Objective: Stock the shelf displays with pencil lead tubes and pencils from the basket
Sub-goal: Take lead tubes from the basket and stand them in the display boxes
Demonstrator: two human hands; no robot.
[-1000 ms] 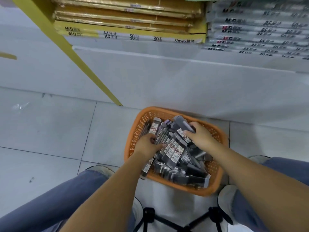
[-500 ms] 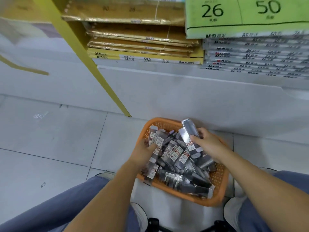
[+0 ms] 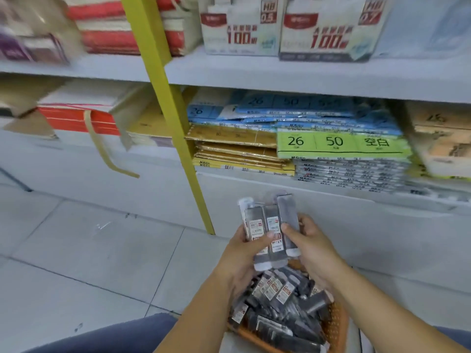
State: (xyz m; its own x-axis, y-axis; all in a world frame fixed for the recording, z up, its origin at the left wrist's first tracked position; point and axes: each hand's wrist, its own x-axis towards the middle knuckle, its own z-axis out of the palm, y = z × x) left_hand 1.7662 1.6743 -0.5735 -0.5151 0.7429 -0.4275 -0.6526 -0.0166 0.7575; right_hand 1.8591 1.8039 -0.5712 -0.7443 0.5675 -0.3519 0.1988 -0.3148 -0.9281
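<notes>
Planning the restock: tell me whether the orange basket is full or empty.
Mostly full: pencil lead tubes fill the orange basket to its rim; left hand and right hand hold more.

Bright, flat, cool light; motion blur across the top.
No source in view, shadows faint, darker only under the upper shelf board [image 3: 305, 80]. Mild sheen on the gold packs [image 3: 237, 149]. Left end of that shelf smeared worst, red boxes [image 3: 107, 26] unreadable; green label [image 3: 334, 142] legible. Held pencil lead tubes [image 3: 271, 220] soft at their top ends, labels half readable; those in the basket [image 3: 339, 324] sharper. Wide-angle bend: yellow upright [image 3: 175, 118] leans, shelf edges run off level.
</notes>
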